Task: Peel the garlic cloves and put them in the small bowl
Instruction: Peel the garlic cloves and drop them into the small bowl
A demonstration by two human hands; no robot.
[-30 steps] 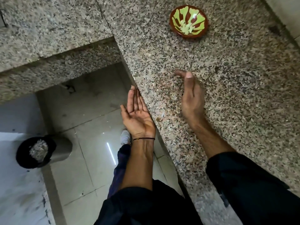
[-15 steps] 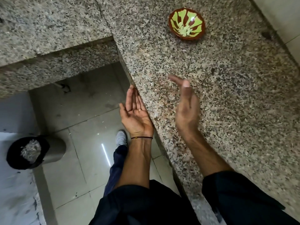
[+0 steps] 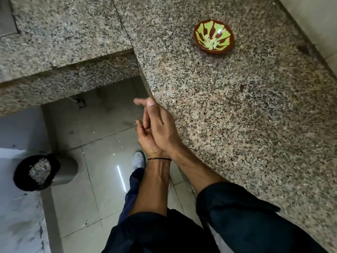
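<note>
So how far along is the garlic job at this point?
Done: pale peeled cloves lie in the small bowl, and no loose garlic shows on the counter. In hand: the right hand lies flat across the left hand, past the counter edge above the floor; nothing visibly held, possibly brushing off. The bin holds pale scraps. Left: apparently nothing, so likely finished.

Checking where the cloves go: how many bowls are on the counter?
1. The small bowl sits on the far side of the granite counter, close to the wall. More could lie outside the camera's view.
</note>
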